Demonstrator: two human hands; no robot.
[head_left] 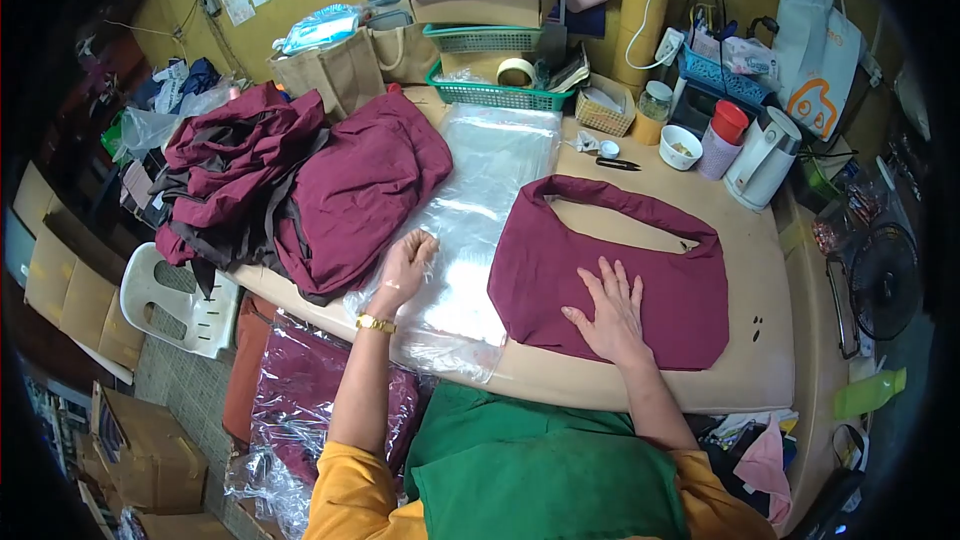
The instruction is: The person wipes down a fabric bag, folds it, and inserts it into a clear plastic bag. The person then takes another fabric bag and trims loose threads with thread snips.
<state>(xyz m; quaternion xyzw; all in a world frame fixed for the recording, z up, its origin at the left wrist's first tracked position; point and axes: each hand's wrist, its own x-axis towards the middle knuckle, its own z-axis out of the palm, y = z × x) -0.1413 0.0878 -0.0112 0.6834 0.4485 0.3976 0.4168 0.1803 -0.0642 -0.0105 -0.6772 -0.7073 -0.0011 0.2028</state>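
A maroon cloth shoulder bag (530, 285) lies flat on the padded tabletop, its wide strap looped toward the back. My right hand (612, 312) rests on the front of it with the fingers stretched out. To the left of it is a stack of clear plastic bags (490, 180). Over that stack's left edge my left hand (408, 265) is closed, fingers curled on the thin film of a clear plastic bag; the fingertips are partly hidden. A heap of maroon cloth bags (360, 180) with dark lining sits just beyond my left hand.
Along the back stand a green basket (500, 93), a wicker basket (606, 105), a glass jar (655, 112), a white bowl (681, 147) and an electric kettle (763, 160). Small black snips (618, 164) lie near them. Plastic-wrapped maroon goods (320, 380) sit below the table's front edge.
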